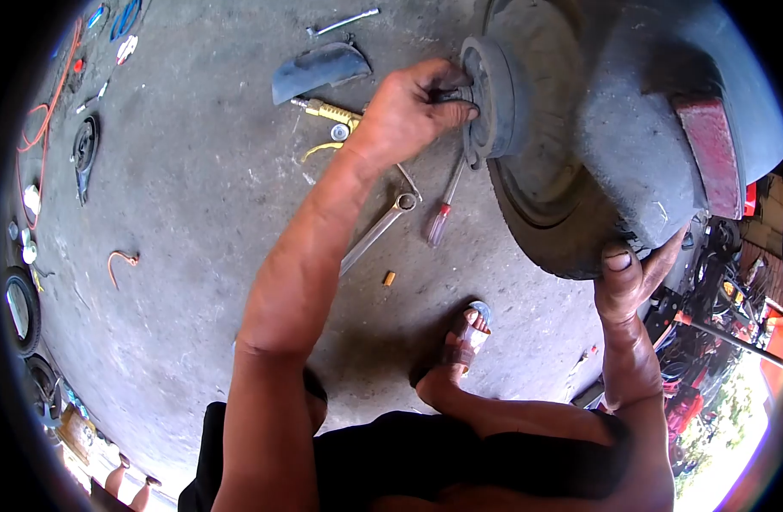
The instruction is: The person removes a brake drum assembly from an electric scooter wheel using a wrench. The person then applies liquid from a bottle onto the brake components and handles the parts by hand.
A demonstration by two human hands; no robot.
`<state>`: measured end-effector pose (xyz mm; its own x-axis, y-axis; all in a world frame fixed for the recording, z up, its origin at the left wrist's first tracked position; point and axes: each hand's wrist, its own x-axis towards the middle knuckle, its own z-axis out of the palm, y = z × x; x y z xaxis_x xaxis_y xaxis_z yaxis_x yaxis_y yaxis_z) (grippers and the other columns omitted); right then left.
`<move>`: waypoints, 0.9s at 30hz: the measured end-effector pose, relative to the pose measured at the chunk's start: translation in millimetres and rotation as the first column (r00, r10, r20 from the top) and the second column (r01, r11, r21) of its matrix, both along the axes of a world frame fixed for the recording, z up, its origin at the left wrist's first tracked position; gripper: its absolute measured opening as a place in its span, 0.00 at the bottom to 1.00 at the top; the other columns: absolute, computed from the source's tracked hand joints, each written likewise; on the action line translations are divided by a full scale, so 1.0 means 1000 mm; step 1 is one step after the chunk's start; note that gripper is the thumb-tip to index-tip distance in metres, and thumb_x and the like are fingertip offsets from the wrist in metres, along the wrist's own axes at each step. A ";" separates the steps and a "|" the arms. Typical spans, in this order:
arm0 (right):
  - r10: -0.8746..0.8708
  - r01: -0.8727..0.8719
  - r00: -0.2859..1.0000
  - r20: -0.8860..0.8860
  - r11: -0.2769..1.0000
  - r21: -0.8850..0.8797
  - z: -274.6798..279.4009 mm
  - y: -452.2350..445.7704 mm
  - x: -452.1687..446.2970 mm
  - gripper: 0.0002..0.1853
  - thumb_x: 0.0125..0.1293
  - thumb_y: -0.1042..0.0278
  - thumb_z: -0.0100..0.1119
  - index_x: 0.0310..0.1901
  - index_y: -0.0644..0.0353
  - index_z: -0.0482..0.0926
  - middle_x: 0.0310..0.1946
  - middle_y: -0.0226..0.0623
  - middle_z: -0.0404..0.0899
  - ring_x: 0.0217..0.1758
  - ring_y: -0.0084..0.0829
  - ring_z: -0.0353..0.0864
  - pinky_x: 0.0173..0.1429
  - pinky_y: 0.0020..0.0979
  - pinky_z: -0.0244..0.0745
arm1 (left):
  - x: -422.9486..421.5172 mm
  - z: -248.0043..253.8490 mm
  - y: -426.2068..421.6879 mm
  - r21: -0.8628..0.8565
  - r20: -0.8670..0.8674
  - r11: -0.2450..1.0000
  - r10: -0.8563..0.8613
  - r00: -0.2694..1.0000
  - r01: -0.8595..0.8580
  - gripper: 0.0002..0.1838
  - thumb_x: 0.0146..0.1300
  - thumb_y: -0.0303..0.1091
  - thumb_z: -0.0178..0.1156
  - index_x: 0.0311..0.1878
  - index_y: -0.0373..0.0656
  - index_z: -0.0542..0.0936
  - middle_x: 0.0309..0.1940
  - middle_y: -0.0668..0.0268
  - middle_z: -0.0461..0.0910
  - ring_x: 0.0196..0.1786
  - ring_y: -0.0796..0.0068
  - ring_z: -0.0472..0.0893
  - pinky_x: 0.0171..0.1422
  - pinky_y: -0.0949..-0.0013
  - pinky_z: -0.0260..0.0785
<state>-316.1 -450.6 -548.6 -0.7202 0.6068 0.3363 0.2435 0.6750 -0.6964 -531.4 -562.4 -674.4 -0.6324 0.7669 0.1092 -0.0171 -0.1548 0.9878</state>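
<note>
1. A wheel point(553, 192) is shown in the upper right of the frame, its upper and right parts covered by a grey mudguard point(635, 166) on which a red block point(711, 158) is carried.

2. The left hand point(402, 111) is seen at upper centre, its thumb and fingers closed around the middle of the round hub point(492, 98), which is projected leftward from the wheel.

3. The right hand point(628, 277) is set at the lower edge of the tyre point(536, 243), right of centre, with the thumb turned up against it; the fingertips are hidden, and whether they are clamped cannot be told.

4. Just below the hub, a screwdriver point(439, 224) is laid on the floor point(178, 222), its red handle pointed down the frame. The ring end of a wrench point(379, 229) is seen near it, the shank partly covered by the left forearm.

5. A yellow air tool point(327, 113) and a curved panel point(319, 72) are placed left of the left hand.

6. A broad stretch of floor is opened between the left forearm and an orange hose point(46, 128) at the left edge; room toward the right edge is narrowed by piled parts point(720, 282).
</note>
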 end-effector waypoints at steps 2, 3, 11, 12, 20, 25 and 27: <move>0.002 -0.002 1.000 -0.002 1.000 -0.008 0.000 0.001 0.001 0.60 0.48 0.34 0.65 0.71 0.69 0.47 0.64 0.44 0.58 0.67 0.37 0.57 0.70 0.39 0.49 | -0.002 -0.003 0.000 0.002 0.009 0.999 -0.039 0.999 0.039 0.15 0.53 0.22 0.68 0.44 0.33 0.77 0.36 0.66 0.81 0.39 0.82 0.76 0.46 0.75 0.71; 0.000 0.000 1.000 0.006 1.000 0.004 0.001 0.002 0.002 0.60 0.48 0.33 0.65 0.70 0.70 0.48 0.64 0.44 0.58 0.66 0.37 0.58 0.70 0.39 0.50 | -0.005 -0.003 0.001 0.004 0.011 0.998 -0.059 0.998 0.059 0.15 0.53 0.21 0.67 0.44 0.33 0.77 0.36 0.66 0.81 0.39 0.82 0.76 0.46 0.75 0.71; -0.037 0.028 0.997 0.068 0.992 0.124 0.001 0.008 0.008 0.61 0.46 0.28 0.64 0.68 0.71 0.52 0.60 0.43 0.62 0.63 0.36 0.62 0.68 0.38 0.54 | -0.012 -0.013 0.005 0.010 -0.148 0.995 -0.099 0.984 0.101 0.15 0.51 0.22 0.67 0.42 0.32 0.77 0.30 0.69 0.79 0.34 0.84 0.75 0.41 0.75 0.71; -0.043 0.034 0.997 0.071 0.991 0.128 0.001 0.008 0.009 0.61 0.46 0.27 0.64 0.68 0.71 0.52 0.60 0.43 0.62 0.63 0.36 0.62 0.68 0.38 0.54 | -0.012 -0.015 0.006 0.012 -0.159 0.995 -0.100 0.982 0.104 0.15 0.50 0.22 0.67 0.42 0.32 0.76 0.29 0.69 0.79 0.33 0.84 0.75 0.40 0.75 0.71; -0.061 0.049 0.995 0.079 0.989 0.140 -0.001 0.008 0.017 0.58 0.48 0.25 0.60 0.66 0.71 0.56 0.60 0.44 0.62 0.64 0.37 0.61 0.68 0.40 0.53 | -0.006 -0.018 -0.007 -0.016 0.007 1.000 -0.001 1.000 0.001 0.12 0.52 0.22 0.67 0.40 0.36 0.78 0.29 0.73 0.77 0.31 0.88 0.73 0.36 0.79 0.68; -0.037 0.005 0.994 0.106 0.957 0.291 -0.004 0.014 0.021 0.55 0.53 0.25 0.56 0.66 0.71 0.56 0.60 0.45 0.61 0.64 0.38 0.60 0.68 0.41 0.53 | -0.012 -0.014 -0.015 -0.120 -0.051 0.992 -0.050 0.997 0.044 0.12 0.51 0.21 0.67 0.41 0.36 0.79 0.30 0.75 0.78 0.31 0.91 0.73 0.35 0.81 0.67; -0.044 0.008 0.991 0.127 0.963 0.271 -0.004 0.012 0.024 0.55 0.53 0.24 0.55 0.66 0.70 0.56 0.60 0.46 0.61 0.64 0.39 0.61 0.68 0.41 0.53 | -0.015 -0.017 -0.014 -0.064 -0.001 0.997 -0.047 0.999 0.047 0.13 0.51 0.21 0.66 0.41 0.36 0.78 0.29 0.75 0.77 0.30 0.91 0.72 0.35 0.82 0.67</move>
